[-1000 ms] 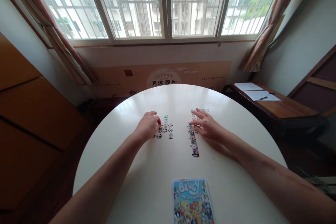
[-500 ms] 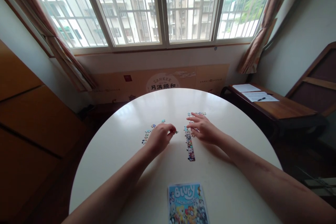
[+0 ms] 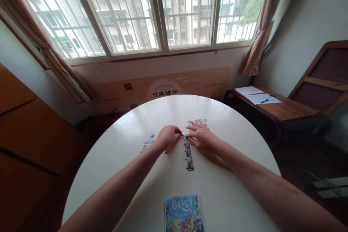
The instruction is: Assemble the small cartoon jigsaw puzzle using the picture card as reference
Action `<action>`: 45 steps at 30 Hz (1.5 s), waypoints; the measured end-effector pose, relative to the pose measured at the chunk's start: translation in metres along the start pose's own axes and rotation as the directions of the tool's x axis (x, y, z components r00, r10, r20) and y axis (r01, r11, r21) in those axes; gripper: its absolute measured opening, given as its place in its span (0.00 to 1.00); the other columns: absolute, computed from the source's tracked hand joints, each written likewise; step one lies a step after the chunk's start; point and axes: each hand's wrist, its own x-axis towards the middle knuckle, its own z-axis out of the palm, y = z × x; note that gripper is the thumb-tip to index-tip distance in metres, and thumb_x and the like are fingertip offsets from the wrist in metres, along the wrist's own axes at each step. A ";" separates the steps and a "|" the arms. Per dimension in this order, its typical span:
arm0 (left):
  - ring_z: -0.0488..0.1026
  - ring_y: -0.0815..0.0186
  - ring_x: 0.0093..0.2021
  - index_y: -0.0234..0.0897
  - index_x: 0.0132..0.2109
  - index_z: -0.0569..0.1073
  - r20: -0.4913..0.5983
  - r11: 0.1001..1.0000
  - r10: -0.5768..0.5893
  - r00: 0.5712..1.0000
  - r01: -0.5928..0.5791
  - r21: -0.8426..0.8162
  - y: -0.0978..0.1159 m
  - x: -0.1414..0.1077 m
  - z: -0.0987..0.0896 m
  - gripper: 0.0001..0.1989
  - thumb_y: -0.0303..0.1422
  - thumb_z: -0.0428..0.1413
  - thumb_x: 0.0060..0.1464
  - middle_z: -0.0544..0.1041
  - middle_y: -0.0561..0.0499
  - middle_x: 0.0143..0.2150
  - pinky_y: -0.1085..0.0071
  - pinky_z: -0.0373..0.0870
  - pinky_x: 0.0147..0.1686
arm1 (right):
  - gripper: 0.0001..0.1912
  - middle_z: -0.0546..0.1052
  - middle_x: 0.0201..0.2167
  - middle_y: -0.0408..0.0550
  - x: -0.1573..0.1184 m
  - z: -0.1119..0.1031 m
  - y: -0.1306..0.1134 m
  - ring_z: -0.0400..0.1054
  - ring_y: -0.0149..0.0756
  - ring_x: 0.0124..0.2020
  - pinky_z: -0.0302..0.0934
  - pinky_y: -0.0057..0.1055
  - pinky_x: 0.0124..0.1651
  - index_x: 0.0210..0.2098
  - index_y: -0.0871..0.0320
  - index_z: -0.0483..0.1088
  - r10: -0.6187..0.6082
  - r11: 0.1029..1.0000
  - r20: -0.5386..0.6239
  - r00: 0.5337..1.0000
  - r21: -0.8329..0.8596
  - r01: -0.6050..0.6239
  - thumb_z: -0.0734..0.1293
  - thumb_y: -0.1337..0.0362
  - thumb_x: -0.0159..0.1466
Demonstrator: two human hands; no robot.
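A narrow strip of joined puzzle pieces point(image 3: 188, 156) runs toward me on the white round table point(image 3: 108, 174). At its far end my left hand point(image 3: 170, 137) pinches a small puzzle piece point(image 3: 182, 135), close beside the strip's top left. My right hand point(image 3: 199, 135) rests with spread fingers at the strip's far right, its fingertips near the top pieces. More loose pieces point(image 3: 201, 120) lie just beyond the right hand. Another group of pieces point(image 3: 148, 142) lies left of my left hand, partly hidden by it.
A Bluey picture sheet point(image 3: 184, 213) lies at the table's near side. Right of the table, a wooden side table point(image 3: 293, 110) holds papers point(image 3: 262, 98) and a pen. A chair stands behind it. Windows and curtains are at the back.
My left hand has brought the pinched piece right, up to the strip's far end. The right hand stays beside the strip. The whole view has shifted a little.
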 end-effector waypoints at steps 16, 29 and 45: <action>0.80 0.59 0.39 0.42 0.38 0.85 0.067 0.998 -0.008 0.998 0.003 0.066 0.009 0.008 -0.003 0.12 0.29 0.57 0.51 0.85 0.50 0.37 0.69 0.71 0.41 | 0.13 0.74 0.61 0.54 0.001 -0.006 -0.005 0.57 0.62 0.69 0.49 0.70 0.64 0.44 0.50 0.81 0.025 1.000 0.029 0.999 0.000 -0.025 0.65 0.66 0.67; 0.79 0.59 0.42 0.41 0.43 0.84 0.090 0.996 0.023 0.996 -0.031 0.089 0.006 0.004 -0.011 0.12 0.35 0.59 0.54 0.85 0.50 0.42 0.70 0.71 0.42 | 0.15 0.72 0.62 0.55 0.002 -0.011 -0.008 0.54 0.62 0.70 0.47 0.71 0.66 0.47 0.52 0.81 0.025 0.999 0.072 0.997 -0.037 -0.022 0.63 0.65 0.69; 0.77 0.56 0.44 0.44 0.40 0.84 0.013 0.974 0.031 0.999 -0.033 0.225 0.013 -0.003 -0.009 0.09 0.36 0.60 0.55 0.82 0.47 0.42 0.65 0.71 0.42 | 0.15 0.72 0.62 0.55 0.002 -0.011 -0.010 0.55 0.62 0.69 0.47 0.69 0.66 0.47 0.52 0.81 0.029 0.999 0.071 0.997 -0.026 -0.027 0.64 0.66 0.68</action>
